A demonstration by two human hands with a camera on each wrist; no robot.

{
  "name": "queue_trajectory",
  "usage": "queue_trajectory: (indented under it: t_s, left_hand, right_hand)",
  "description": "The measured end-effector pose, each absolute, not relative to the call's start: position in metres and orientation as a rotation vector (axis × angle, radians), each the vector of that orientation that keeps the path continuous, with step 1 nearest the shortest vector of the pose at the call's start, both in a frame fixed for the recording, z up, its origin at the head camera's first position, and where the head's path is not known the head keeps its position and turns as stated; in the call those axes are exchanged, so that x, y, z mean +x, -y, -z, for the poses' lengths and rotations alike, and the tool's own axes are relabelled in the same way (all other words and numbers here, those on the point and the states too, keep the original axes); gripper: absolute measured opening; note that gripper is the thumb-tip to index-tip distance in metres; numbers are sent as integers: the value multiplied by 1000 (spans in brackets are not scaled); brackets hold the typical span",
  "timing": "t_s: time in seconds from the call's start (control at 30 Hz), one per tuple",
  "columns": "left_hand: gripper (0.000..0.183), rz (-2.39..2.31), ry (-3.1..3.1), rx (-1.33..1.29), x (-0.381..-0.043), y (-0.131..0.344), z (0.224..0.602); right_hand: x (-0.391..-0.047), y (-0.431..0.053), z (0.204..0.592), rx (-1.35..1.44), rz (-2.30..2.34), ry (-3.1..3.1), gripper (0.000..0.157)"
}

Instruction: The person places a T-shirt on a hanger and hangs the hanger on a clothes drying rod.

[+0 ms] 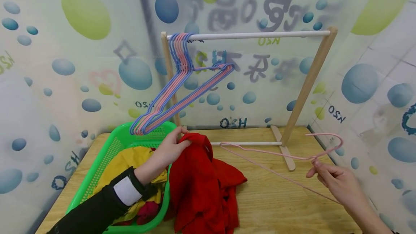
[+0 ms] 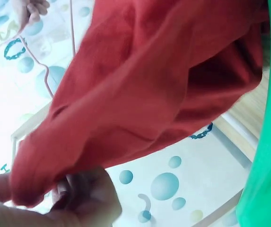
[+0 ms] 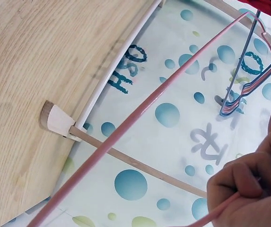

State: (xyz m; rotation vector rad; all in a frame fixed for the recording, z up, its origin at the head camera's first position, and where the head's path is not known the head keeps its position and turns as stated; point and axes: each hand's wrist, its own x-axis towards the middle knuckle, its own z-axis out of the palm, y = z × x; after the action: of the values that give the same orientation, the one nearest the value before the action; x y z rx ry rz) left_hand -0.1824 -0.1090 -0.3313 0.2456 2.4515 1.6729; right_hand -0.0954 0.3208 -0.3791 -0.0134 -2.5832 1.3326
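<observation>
My left hand (image 1: 167,150) pinches the top of a red garment (image 1: 201,183) between thumb and fingers, and the cloth hangs down in folds beside the basket. In the left wrist view the red cloth (image 2: 121,94) drapes across the frame, its gathered end between the fingers (image 2: 97,194). On the right, my right hand (image 1: 341,183) grips a pink clothes hanger (image 1: 320,154) near the base of its hook. The hanger is held sideways, its hook to the right and one end reaching toward the red garment. The right wrist view shows its long bar (image 3: 140,106) crossing diagonally.
A green basket (image 1: 94,176) at the left holds yellow and dark red clothes (image 1: 134,158). Behind it stands a wooden rack with a white rail (image 1: 260,35); several blue and pink hangers (image 1: 182,64) hang at its left end. The wooden table (image 1: 276,205) lies below.
</observation>
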Motion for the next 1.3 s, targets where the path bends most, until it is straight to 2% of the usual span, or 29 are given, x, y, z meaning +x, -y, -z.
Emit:
queue_trajectory:
  t_s: [0.37,0.8,1.3]
  left_hand:
    - [17,-1752,-2335,282,-180,112,331]
    - [36,-1760,-2303,281,-179,115,332]
    - [28,-1829,-2386,417,-173,107,331]
  right_hand:
    - [-98,-311,376,30,-1363,2574,42]
    - [-99,-303,375,28,-1368,2552,43]
    - [-99,-298,377,135,-1402,2469,40]
